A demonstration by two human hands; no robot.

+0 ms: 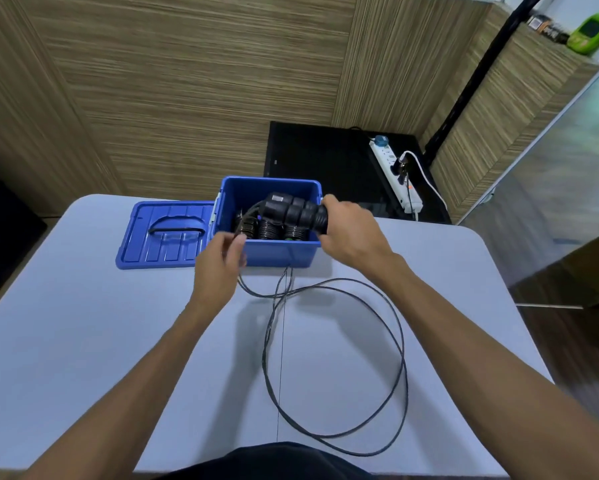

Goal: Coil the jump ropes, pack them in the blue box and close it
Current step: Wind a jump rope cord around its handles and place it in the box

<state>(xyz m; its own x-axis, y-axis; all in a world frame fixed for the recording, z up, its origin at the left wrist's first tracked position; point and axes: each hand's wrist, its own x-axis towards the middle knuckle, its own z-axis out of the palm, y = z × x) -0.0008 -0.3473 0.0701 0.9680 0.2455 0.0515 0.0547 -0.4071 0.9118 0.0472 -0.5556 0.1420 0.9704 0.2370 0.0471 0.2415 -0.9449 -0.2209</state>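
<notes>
We judge the task approx. halfway or a bit past. The blue box [277,251] sits at the far-centre of the table [83,341], open, w/ several black ribbed handles [268,230] already standing inside along its near wall, so some ropes look packed. One rope is not done: the right hand [350,230] grips a pair of handles [294,211] held over the box opening, fingers curled round them, while its cord [336,368] lies in big loose loops on the table, near side, one strand draped over the box's near wall. The left hand [222,261] is at the box's near-left corner, fingers curled, pinching the cord just beside the rim; exact contact is hard to tell.

Left to do, as we see it: coil this cord, drop it in, put on the lid [166,233], which lies flat, handle up, touching the box's left side.

Room: plenty of bare table near and left of the loops. The loops reach close to the near edge by the person's body; the right edge is well apart. The box is near the far edge, so we'd avoid pushing it farther. A power strip [395,171] lies on the floor beyond, far right.
</notes>
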